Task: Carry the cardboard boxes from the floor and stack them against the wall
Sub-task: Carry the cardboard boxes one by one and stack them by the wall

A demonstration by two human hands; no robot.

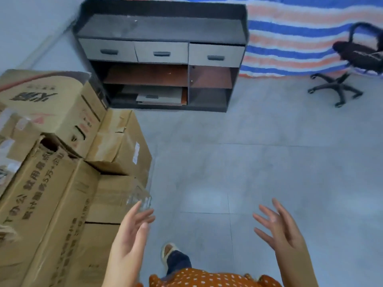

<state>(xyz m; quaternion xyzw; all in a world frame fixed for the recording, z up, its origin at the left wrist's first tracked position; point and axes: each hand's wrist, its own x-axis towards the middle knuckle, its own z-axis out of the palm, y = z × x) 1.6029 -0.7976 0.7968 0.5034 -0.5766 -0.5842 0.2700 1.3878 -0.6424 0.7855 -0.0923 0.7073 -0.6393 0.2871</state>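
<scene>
Cardboard boxes (51,162) stacked at left, left hand (132,235) and right hand (284,230) empty, fingers spread

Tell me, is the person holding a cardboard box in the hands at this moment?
No, the left hand and the right hand are both open with spread fingers and hold nothing.

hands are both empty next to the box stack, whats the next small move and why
Probably turn away from the stacked cardboard boxes to look for another box. Both the left hand and the right hand are open and hold nothing, and the grey floor ahead shows no loose box.
</scene>
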